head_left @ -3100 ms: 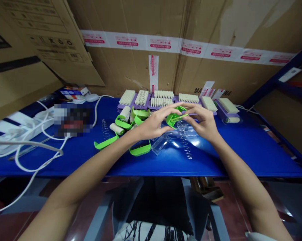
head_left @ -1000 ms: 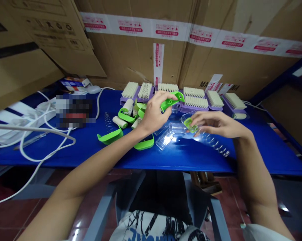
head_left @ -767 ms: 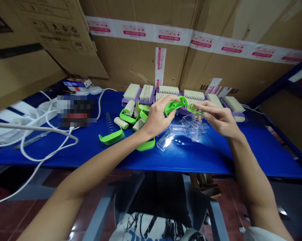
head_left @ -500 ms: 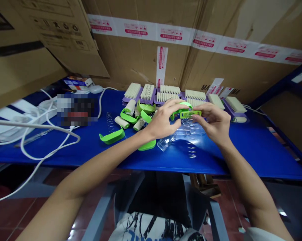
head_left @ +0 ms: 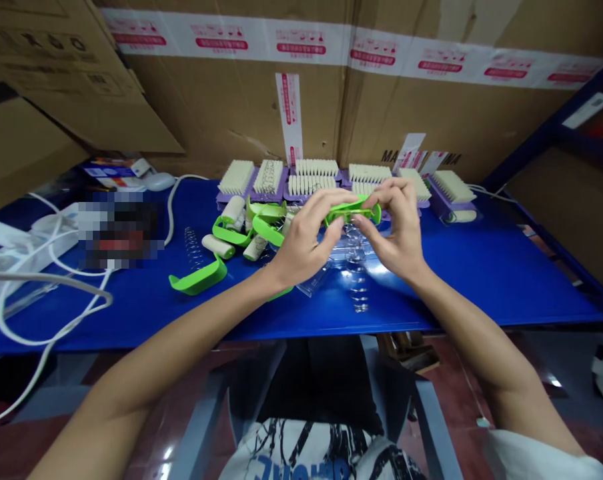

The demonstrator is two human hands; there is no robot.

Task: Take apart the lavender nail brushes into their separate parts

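Note:
Between my hands is a bright green plastic part [head_left: 354,212], held above the blue table [head_left: 486,287]. My left hand [head_left: 309,233] grips its left end between thumb and fingers. Its right end is pinched by my right hand [head_left: 396,230]. Whether it is one piece or two fitted together is hard to make out. Below the hands lie clear plastic pieces [head_left: 339,255] and a metal spring [head_left: 360,290]. Left of my left hand are several green curved parts [head_left: 199,277] and cream rollers [head_left: 218,246], partly hidden by the hand.
Purple-based blocks with cream bristles [head_left: 451,187] line the table's back against cardboard [head_left: 211,100]. A coiled spring [head_left: 192,247] lies at the left, near white cables [head_left: 101,303] and a pixelated object [head_left: 119,233]. A small box [head_left: 114,170] sits at the back left.
The green frame in my right hand has come against the green part in my left hand. The two hands are closer together, and the view has shifted.

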